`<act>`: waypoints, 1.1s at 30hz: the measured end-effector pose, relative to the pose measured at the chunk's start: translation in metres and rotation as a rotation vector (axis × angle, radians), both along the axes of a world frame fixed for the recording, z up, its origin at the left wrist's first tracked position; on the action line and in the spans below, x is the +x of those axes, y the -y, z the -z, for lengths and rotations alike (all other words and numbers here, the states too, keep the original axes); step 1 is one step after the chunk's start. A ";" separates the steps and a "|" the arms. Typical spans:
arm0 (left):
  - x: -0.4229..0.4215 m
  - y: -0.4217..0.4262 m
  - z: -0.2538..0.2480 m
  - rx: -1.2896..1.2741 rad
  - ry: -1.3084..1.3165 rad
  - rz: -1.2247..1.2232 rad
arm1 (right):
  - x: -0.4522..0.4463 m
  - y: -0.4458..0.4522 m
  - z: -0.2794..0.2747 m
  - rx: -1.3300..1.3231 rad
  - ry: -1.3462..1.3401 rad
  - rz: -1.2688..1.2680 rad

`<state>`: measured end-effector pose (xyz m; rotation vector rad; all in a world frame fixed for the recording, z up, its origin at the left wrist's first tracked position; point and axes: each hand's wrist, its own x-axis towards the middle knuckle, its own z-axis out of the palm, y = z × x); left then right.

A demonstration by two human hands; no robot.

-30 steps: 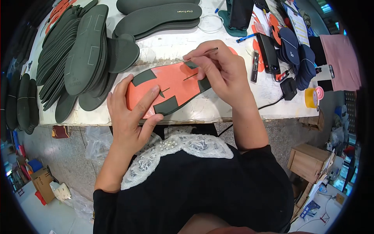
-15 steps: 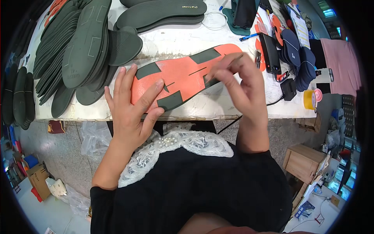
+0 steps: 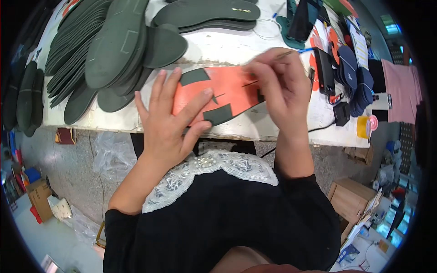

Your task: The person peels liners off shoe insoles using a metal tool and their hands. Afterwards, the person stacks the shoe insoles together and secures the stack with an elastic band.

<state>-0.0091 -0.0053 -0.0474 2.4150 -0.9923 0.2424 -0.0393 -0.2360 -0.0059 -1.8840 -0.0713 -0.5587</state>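
Observation:
An orange template (image 3: 227, 82) with cut-out windows and slits lies over a dark green insole (image 3: 218, 114) near the table's front edge. Spread fingers of my left hand (image 3: 170, 113) press on the template's left end. My right hand (image 3: 282, 86) is closed round a thin dark pen-like tool (image 3: 283, 55), above the right part of the template. Its fingertips are slightly blurred and hide that end, so whether the tool's tip touches the insole cannot be seen.
Stacked dark green insoles (image 3: 114, 50) stand at the left, and more insoles (image 3: 214, 13) lie at the back. On the right are a black box-shaped device (image 3: 324, 70), an adapter (image 3: 341, 113) with a cable, navy insoles (image 3: 348, 68) and yellow tape (image 3: 363, 127).
The view has shifted, so the table's things appear further right. My right hand has moved off the template's far end and back over its right part; my left hand keeps pressing.

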 end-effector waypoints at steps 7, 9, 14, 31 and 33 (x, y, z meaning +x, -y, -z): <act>-0.001 0.004 0.000 0.009 0.007 0.016 | 0.018 -0.023 -0.004 -0.126 -0.057 -0.176; 0.001 0.001 0.002 0.010 0.009 0.015 | 0.022 -0.029 -0.005 -0.109 -0.035 -0.163; 0.003 -0.003 0.011 0.023 0.006 0.051 | 0.031 -0.056 -0.014 -0.381 0.002 -0.291; 0.002 0.005 0.009 -0.045 0.048 0.010 | -0.041 -0.020 -0.013 -0.029 -0.186 -0.120; 0.003 0.004 0.005 -0.045 0.044 0.014 | -0.045 -0.011 -0.013 -0.097 -0.161 -0.186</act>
